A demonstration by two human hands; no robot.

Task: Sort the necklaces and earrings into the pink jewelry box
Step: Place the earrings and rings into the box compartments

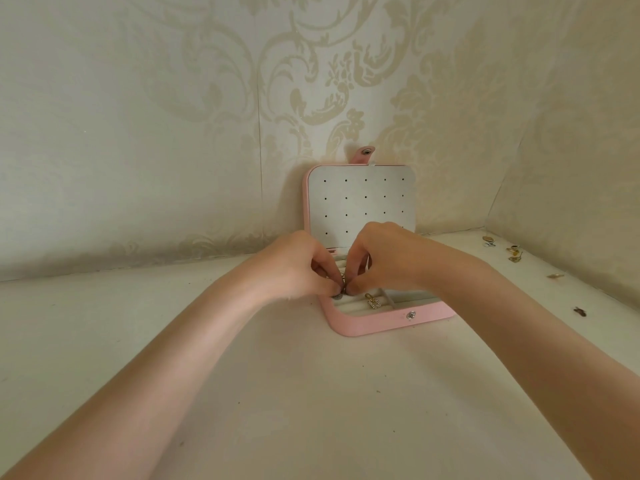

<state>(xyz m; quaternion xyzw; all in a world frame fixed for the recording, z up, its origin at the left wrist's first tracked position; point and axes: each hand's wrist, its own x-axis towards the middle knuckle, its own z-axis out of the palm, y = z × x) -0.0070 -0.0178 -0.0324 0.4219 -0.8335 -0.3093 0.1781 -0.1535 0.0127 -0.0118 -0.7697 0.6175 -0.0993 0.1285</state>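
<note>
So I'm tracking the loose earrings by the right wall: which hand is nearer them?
Right. The right hand is over the pink jewelry box, on the side toward the loose earrings; the left hand is farther away.

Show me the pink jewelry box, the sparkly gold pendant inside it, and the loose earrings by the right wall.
pink jewelry box (381,322): head view, front wall.
gold pendant (374,302): head view, its sparkly body.
loose earrings (512,252): head view, middle of cluster.

Setting: domestic interior, likely a bedroom or dressing corner. Evidence: cream damask wallpaper (311,81) with pale scrolling floral motifs, covering two walls that meet at a corner on the right; a seam shows in the paper. Plain off-white surface (311,393), lightly speckled with marks. Open pink jewelry box (388,322) standing against the wall. Small loose earrings (512,252) scattered along the far right edge. Soft daylight.
</note>
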